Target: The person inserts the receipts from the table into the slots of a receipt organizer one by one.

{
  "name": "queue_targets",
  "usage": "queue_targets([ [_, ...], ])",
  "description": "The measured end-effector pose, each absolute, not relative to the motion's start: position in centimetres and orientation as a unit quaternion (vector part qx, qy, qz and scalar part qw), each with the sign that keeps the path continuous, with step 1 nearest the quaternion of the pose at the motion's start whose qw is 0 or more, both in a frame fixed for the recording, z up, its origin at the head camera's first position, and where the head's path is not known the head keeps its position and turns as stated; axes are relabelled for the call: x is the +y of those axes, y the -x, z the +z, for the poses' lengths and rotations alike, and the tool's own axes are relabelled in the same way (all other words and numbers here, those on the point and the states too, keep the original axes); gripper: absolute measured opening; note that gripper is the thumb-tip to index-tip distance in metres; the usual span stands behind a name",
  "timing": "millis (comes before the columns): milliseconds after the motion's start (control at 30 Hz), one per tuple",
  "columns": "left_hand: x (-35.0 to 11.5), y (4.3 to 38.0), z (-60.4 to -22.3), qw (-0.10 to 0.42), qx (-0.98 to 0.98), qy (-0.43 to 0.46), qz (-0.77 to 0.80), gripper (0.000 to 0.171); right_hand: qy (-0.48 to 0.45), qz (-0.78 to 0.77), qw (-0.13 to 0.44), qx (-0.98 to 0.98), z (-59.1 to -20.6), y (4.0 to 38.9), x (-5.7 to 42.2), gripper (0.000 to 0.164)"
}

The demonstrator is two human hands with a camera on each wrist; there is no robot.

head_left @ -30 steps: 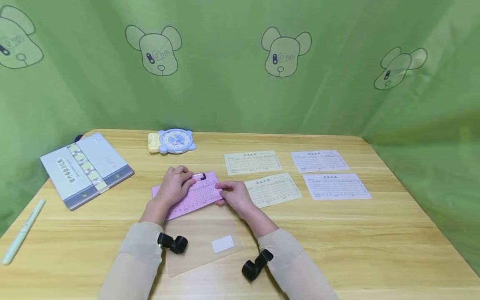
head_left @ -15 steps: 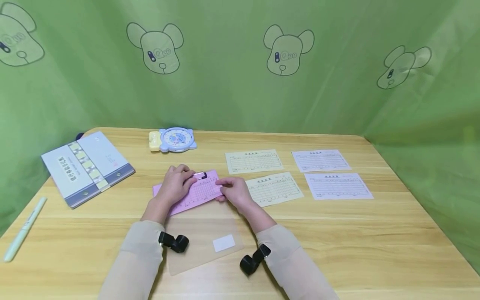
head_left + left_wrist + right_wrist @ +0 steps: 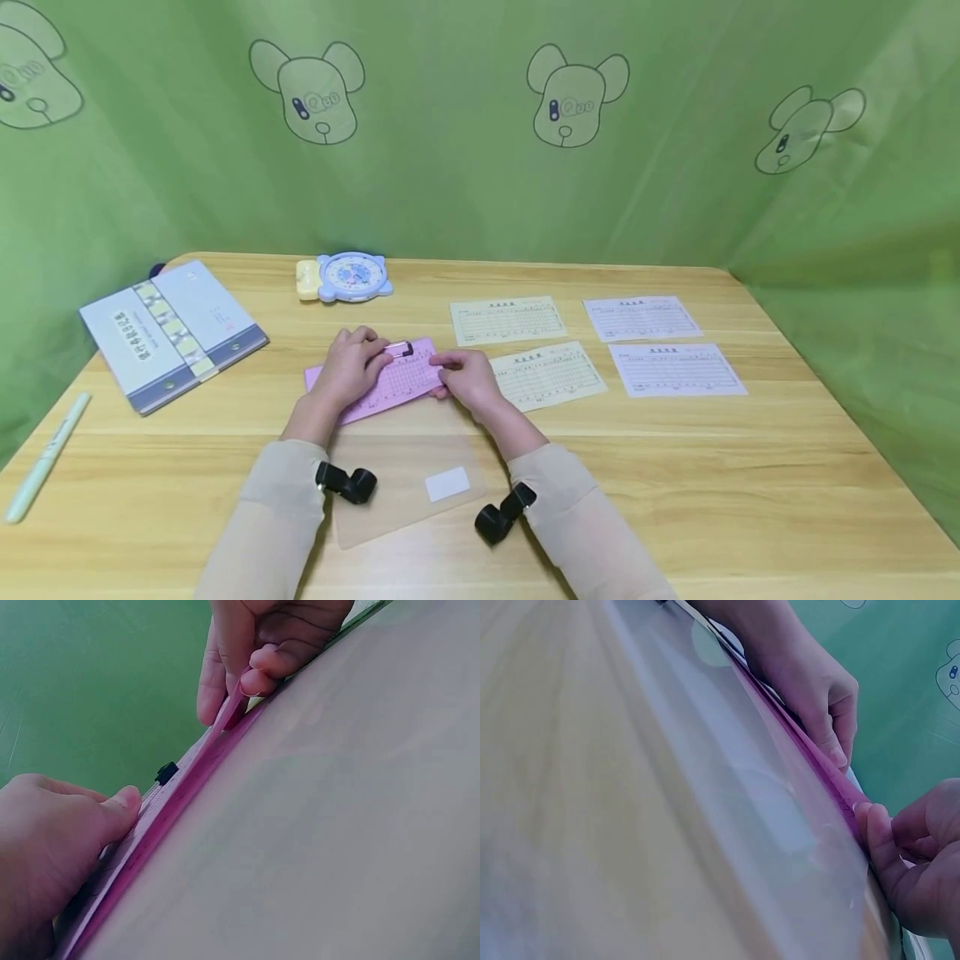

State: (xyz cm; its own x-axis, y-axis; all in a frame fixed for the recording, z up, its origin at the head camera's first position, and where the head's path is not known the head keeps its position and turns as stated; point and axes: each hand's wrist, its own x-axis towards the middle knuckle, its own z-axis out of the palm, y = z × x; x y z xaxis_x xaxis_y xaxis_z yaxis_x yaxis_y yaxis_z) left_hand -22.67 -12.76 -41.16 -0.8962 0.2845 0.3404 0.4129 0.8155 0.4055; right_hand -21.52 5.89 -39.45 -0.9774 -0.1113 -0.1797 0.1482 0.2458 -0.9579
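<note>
A pink printed form (image 3: 408, 379), with at least one more pink layer under it, lies near the middle of the table over a translucent folder (image 3: 397, 492) with a white label. A small black binder clip (image 3: 407, 349) sits at the form's top edge. My left hand (image 3: 350, 367) rests on the form's left part, thumb and forefinger at the clip's wire handle. My right hand (image 3: 471, 382) pinches the form's right edge between thumb and fingers. In the left wrist view, the pink layers (image 3: 161, 817) part slightly along the near edge; the left fingers' undersides are hidden.
Two yellowish forms (image 3: 507, 320) and two white-lilac forms (image 3: 677, 370) lie to the right, one partly behind my right hand. A blue toy clock (image 3: 354, 277) stands at the back. At left are a pale blue binder (image 3: 172, 337) and a mint pen (image 3: 48, 458).
The form's near edge has shifted slightly away from me, and my right hand with it has moved a little up and left. My left hand keeps its place on the form.
</note>
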Motion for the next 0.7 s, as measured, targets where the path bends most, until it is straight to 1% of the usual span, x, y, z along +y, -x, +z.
queue_targets([
  [167,-12.7,22.7,-41.1,0.129,-0.945,0.182,-0.240,0.031,0.000,-0.614,0.097,0.783,-39.7,21.6,5.8,0.025],
  [467,-12.8,22.5,-41.2,0.144,-0.942,0.193,-0.234,0.030,0.013,-0.618,0.101,0.780,-39.4,21.4,6.2,0.025],
  [633,-12.8,22.4,-41.1,0.126,-0.941,0.172,-0.261,0.031,0.023,-0.624,0.116,0.773,-38.0,20.9,7.6,0.026],
  [700,-12.7,22.4,-41.0,0.116,-0.939,0.161,-0.280,0.032,0.046,-0.613,0.115,0.781,-37.2,20.7,8.9,0.027],
])
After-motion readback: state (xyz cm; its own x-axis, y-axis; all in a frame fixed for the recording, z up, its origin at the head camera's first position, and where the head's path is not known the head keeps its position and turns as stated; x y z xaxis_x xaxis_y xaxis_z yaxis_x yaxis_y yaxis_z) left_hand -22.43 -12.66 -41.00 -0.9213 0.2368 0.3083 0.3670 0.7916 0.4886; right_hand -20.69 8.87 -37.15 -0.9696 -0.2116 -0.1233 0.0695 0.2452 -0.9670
